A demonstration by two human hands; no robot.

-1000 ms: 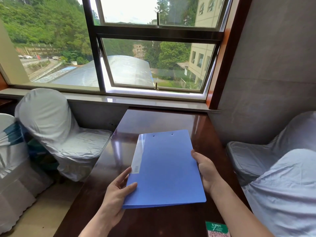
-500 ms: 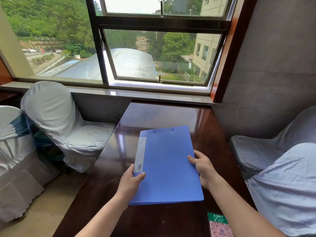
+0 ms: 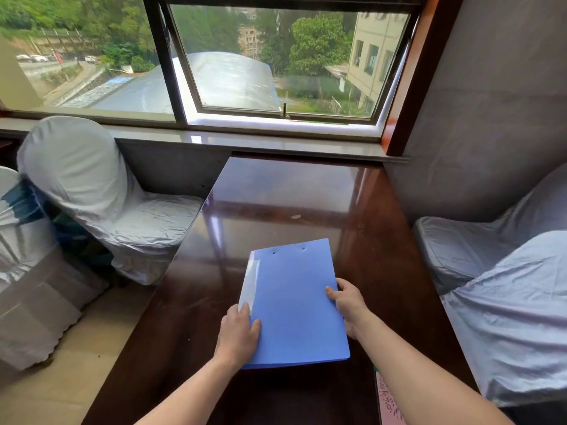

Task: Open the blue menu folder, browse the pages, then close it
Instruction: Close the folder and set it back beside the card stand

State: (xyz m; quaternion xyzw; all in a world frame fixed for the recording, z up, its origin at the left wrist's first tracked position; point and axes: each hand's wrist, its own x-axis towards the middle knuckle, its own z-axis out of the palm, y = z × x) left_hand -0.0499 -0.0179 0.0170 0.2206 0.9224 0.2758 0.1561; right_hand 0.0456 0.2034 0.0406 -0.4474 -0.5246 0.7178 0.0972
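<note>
The blue menu folder [image 3: 294,302] is closed, its spine with a pale label strip on the left, over the near part of the dark wooden table [image 3: 291,204]. My left hand [image 3: 239,332] rests on its lower left corner, fingers flat on the cover by the spine. On the right edge, my right hand [image 3: 348,305] grips the folder, thumb on top of the cover and fingers underneath. Its near edge seems slightly raised off the table.
Chairs in white covers stand to the left [image 3: 92,191] and to the right [image 3: 506,286] of the table. A pink and green card [image 3: 388,400] lies at the table's near right edge. A windowsill [image 3: 245,142] runs along the far end.
The folder has come closer to me. My left hand slid from the bottom left corner up onto the cover near the spine. The camera tilted down.
</note>
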